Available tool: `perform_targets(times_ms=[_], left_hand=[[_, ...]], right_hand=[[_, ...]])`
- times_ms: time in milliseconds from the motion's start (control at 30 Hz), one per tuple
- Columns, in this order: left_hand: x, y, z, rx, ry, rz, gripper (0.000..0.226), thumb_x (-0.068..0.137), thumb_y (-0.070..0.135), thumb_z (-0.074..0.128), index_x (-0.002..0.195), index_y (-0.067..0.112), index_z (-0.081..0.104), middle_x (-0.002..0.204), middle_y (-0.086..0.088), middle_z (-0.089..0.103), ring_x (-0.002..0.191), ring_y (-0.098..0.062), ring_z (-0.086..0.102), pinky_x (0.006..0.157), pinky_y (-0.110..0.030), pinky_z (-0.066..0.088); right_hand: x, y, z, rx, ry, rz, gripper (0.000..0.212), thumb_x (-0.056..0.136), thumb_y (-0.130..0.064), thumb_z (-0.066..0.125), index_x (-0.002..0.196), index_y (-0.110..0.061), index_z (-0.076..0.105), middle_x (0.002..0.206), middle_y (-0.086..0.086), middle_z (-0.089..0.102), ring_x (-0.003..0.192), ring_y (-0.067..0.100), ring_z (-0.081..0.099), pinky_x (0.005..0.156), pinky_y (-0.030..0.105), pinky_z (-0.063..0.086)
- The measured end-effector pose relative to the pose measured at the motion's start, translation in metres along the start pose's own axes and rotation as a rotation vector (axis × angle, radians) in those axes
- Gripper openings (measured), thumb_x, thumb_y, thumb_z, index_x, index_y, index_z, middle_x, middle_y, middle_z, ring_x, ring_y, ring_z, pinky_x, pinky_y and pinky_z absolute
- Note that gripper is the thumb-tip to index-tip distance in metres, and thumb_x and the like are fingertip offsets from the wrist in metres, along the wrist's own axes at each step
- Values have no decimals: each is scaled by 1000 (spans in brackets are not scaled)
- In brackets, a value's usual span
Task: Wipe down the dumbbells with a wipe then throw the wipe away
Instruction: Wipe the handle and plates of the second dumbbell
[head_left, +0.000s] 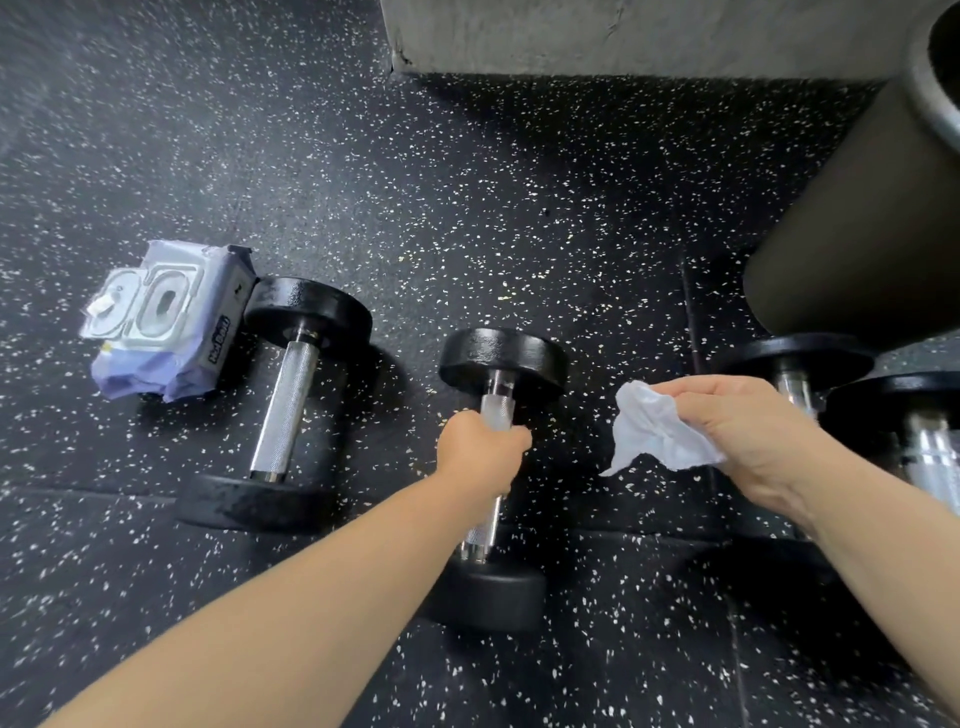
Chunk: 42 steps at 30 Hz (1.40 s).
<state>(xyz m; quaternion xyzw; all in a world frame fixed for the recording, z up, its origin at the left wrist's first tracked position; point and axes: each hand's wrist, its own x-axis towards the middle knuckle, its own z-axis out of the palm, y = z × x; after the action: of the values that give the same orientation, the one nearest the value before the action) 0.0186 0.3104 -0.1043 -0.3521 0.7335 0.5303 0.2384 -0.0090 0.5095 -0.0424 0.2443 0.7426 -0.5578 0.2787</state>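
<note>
Head view, left to right: what do you count on the speckled floor (467, 208)?

— One pack of wipes (166, 322) at the far left, its flip lid up. Then four dumbbells, all black-headed with silver knurled handles. The first dumbbell (285, 405) lies just beside the pack. The second dumbbell (501, 358) is in the middle. Two more dumbbells (795, 358) sit close together at the right, partly hidden by the right forearm.

And the hands?

— Two. The left hand (478, 447) has its fingers wrapped round the second dumbbell's handle, close to its far head. The right hand (748, 431) pinches the wipe.

How does the wipe look, and where is it?

— One wipe (654, 431), white and crumpled, with a loose corner trailing down to the left. It hangs in the air between the second dumbbell and the right-hand pair, touching none of them.

Anything else?

— One dark cylindrical bin (857, 218) with a metal rim, far right.
</note>
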Motion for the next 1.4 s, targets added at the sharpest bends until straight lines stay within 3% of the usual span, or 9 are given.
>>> perform_targets(times_ms=[133,233,400,500,633,833,1000,1300,1400], left_hand=[[-2,-5,0,10,-14,-9,13,84,11,61,83,1,53,70,-10,53,63,-24,51,58,-34,51],[-6,-2,-12,219,-62,82,31,85,25,61,100,-2,58,75,-6,63,68,-20,59,73,-40,57],[-22,5,-50,923,2,638,18,87,22,52,103,14,51,101,-3,55,97,-28,52,82,-39,44],[-21,0,-68,1325,-31,1146,65,63,7,70,126,17,57,126,-10,55,117,-31,52,100,-42,45],[-13,-5,-57,1658,-226,1321,36,59,7,72,91,22,71,117,-7,64,121,-29,54,112,-42,34],[4,10,-45,1784,-236,1551,17,65,7,66,62,24,65,70,3,62,84,-25,62,106,-39,38],[8,23,-35,1985,-391,1521,20,57,10,77,58,25,65,61,9,60,69,-21,56,88,-36,50],[-2,32,-16,2187,-418,1247,18,83,12,58,93,24,67,97,5,68,97,-23,54,97,-37,33],[-13,38,-14,2149,-382,1103,14,84,16,59,94,23,66,97,4,67,96,-22,55,94,-38,32]], right_hand=[[-6,3,3,-19,-14,15,19,85,3,59,93,-5,74,91,14,75,79,24,68,67,30,52],[-14,1,6,-18,-32,10,21,85,5,55,89,-6,73,85,11,74,73,19,66,65,28,49],[-18,5,10,6,-45,37,22,84,7,55,85,-6,72,66,4,73,64,18,65,62,29,49],[-18,6,12,-6,-60,28,23,85,6,55,85,-6,73,70,5,74,65,18,66,63,29,50],[-16,5,11,16,-94,8,15,83,1,62,87,-4,75,77,10,75,65,18,66,64,28,47],[-8,15,2,28,-100,31,13,82,-5,67,91,-5,76,86,14,76,71,21,68,62,28,48],[-8,15,-8,70,-79,20,13,78,-6,70,90,-4,76,85,14,76,76,24,68,68,31,49],[-10,10,-22,157,-86,2,43,47,-21,76,88,-5,76,87,12,76,76,23,68,68,32,48],[-10,9,-28,164,-81,12,20,71,-8,73,91,-5,75,91,13,76,75,21,67,65,29,47]])
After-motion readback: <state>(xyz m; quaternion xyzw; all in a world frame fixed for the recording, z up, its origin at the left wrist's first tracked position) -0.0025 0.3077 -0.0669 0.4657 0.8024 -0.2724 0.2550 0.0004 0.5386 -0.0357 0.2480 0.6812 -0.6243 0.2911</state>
